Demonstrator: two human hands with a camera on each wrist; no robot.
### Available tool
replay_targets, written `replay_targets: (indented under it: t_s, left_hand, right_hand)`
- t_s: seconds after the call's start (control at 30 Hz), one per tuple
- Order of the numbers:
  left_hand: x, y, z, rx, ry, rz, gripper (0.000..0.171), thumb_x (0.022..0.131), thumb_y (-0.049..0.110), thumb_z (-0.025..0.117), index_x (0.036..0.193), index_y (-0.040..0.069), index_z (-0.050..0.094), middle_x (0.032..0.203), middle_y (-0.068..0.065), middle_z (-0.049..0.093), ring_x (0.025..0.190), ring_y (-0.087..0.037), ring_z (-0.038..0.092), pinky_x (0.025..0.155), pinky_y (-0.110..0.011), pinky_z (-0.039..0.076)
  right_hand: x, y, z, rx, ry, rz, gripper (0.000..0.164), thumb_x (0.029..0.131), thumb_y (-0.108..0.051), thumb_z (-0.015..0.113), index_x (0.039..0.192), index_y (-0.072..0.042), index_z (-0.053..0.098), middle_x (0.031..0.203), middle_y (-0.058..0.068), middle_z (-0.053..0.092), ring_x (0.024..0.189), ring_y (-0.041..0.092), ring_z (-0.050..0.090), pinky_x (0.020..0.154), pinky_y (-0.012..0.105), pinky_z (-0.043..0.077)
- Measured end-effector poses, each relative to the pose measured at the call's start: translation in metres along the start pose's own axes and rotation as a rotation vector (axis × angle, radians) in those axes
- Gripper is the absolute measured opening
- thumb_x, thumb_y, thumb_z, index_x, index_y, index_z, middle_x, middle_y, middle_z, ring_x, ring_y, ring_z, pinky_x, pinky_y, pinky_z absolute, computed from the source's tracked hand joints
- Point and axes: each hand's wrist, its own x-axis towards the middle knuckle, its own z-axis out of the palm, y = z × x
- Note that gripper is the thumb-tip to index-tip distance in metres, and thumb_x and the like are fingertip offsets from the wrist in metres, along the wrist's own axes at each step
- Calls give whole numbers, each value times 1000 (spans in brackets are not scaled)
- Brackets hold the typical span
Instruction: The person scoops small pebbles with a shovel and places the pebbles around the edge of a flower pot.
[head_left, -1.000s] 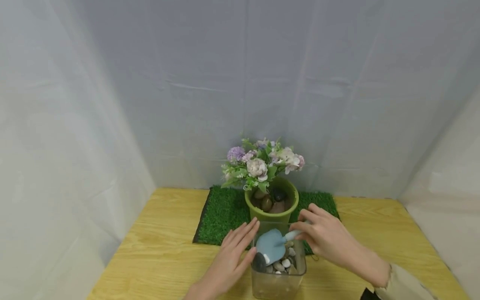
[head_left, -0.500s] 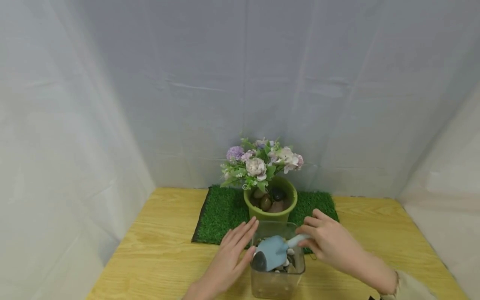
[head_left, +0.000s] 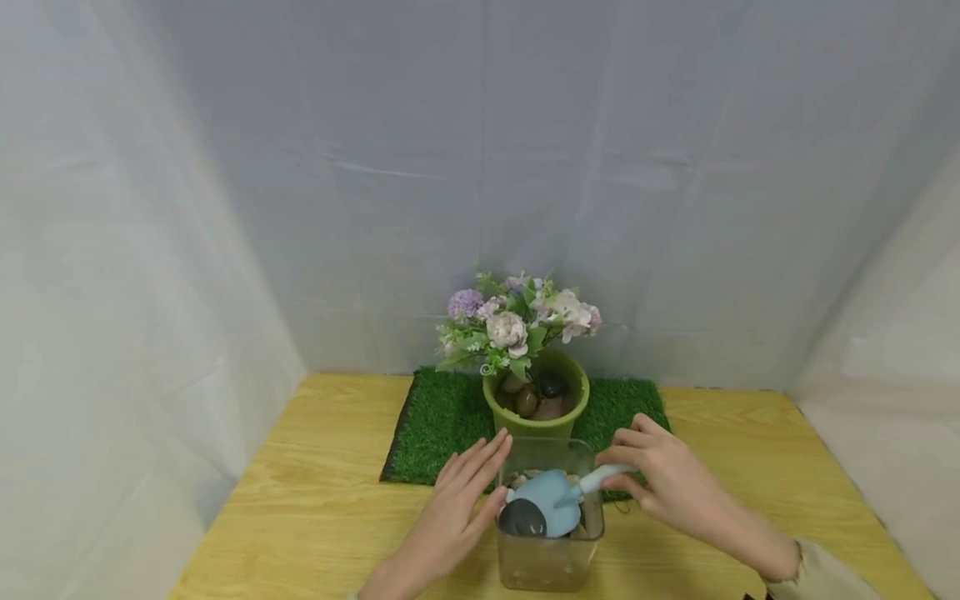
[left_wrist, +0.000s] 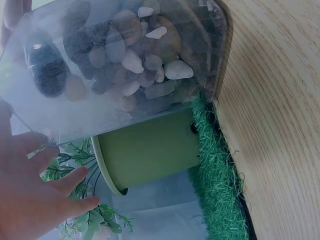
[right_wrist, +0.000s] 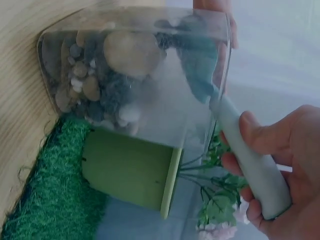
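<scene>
My right hand (head_left: pixel 667 479) grips the pale handle (right_wrist: pixel 255 160) of a small blue trowel (head_left: pixel 564 500). The trowel's blade lies inside a clear plastic container (head_left: pixel 547 571), near its top. A large dark stone (head_left: pixel 522 518) lies over the front of the blade, by the container's left wall. Below the blade, pebbles (left_wrist: pixel 150 65) of mixed sizes show through the container wall. My left hand (head_left: pixel 453 508) has its fingers extended along the container's left side, touching near the rim.
Directly behind the container stands a green flowerpot (head_left: pixel 536 425) with stones inside and pink, white and purple flowers (head_left: pixel 507 330). It sits on an artificial grass mat (head_left: pixel 427 437). The wooden table (head_left: pixel 300 508) ends at pale curtains (head_left: pixel 375 208) on three sides.
My right hand has drawn the trowel slightly to the right and toward me. The dark stone, earlier beside the blade's left edge, now lies over its front. My left hand stays at the container.
</scene>
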Motion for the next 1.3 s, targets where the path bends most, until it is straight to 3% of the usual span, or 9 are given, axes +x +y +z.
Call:
replay_targets:
  t_s: [0.37, 0.57, 0.8, 1.0, 1.3]
  left_hand:
    - [0, 0, 0, -7, -4, -16, 54, 109, 25, 46, 161, 20, 32, 167, 7, 26, 150, -32, 31, 116, -68, 22]
    - [1, -1, -1, -15, -29, -24, 54, 110, 28, 44, 162, 24, 29, 167, 9, 24, 151, -32, 29, 117, -67, 21]
    - [1, 1, -2, 16, -27, -18, 52, 110, 27, 43, 161, 21, 32, 166, 6, 26, 151, -33, 29, 116, -69, 21]
    - [1, 3, -1, 62, -10, 5, 52, 109, 26, 45, 160, 21, 34, 166, 6, 29, 150, -34, 30, 114, -71, 23]
    - [0, 1, -2, 75, 0, 0, 53, 110, 29, 45, 161, 27, 31, 166, 10, 27, 151, -30, 29, 115, -69, 23]
  right_hand:
    - [-3, 2, 3, 17, 41, 15, 21, 75, -19, 87, 95, -20, 79, 86, -19, 60, 79, 1, 31, 64, 17, 32]
    - [-2, 4, 3, 28, 67, 4, 23, 73, -15, 88, 94, -20, 79, 85, -19, 60, 78, 2, 30, 63, 18, 31]
    - [1, 3, 13, 68, 11, 12, 18, 80, -20, 84, 97, -19, 79, 87, -18, 60, 78, 1, 30, 63, 17, 32]
    - [-4, 8, 14, 98, 18, 51, 19, 79, -19, 84, 97, -20, 80, 87, -19, 62, 77, 0, 32, 62, 17, 34]
    - [-10, 13, 13, 153, -1, 110, 17, 83, -19, 81, 100, -21, 79, 88, -20, 63, 76, -1, 32, 62, 19, 32]
